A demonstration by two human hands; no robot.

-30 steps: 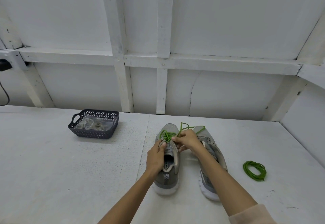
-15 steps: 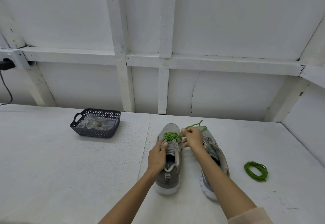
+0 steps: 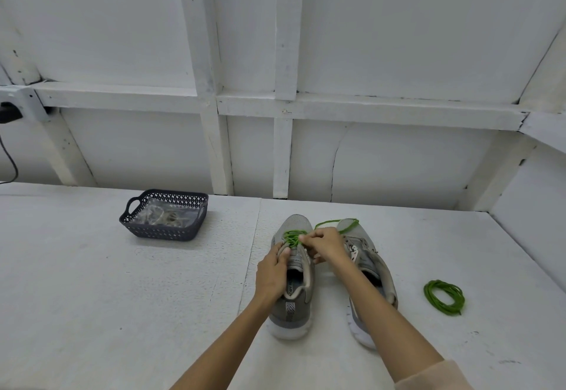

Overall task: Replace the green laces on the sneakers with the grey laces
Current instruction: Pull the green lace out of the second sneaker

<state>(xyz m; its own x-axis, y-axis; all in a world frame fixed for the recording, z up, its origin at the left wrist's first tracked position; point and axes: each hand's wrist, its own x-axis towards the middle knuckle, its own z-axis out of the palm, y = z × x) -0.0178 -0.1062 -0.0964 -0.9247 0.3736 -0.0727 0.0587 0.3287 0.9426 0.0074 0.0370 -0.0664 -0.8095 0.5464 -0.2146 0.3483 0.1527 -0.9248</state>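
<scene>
Two grey sneakers stand side by side, toes away from me. The left sneaker [image 3: 294, 304] still carries a green lace [image 3: 293, 236] over its front eyelets. My left hand [image 3: 274, 270] grips this shoe at the tongue and collar. My right hand [image 3: 326, 244] pinches the green lace just above the eyelets; a loose loop of it [image 3: 340, 223] trails over the toe of the right sneaker [image 3: 372, 270], which my right forearm partly hides. A removed green lace [image 3: 444, 297] lies coiled on the table to the right.
A dark perforated basket [image 3: 164, 230] holding pale laces in clear wrapping sits at the back left of the white table [image 3: 107, 297]. White panelled walls close the back and right sides. A black cable hangs at the far left edge.
My right hand has dropped from above the shoe gap back to the left sneaker's eyelets, and the loose green loop now lies lower across the right shoe's toe. My left hand keeps its hold.
</scene>
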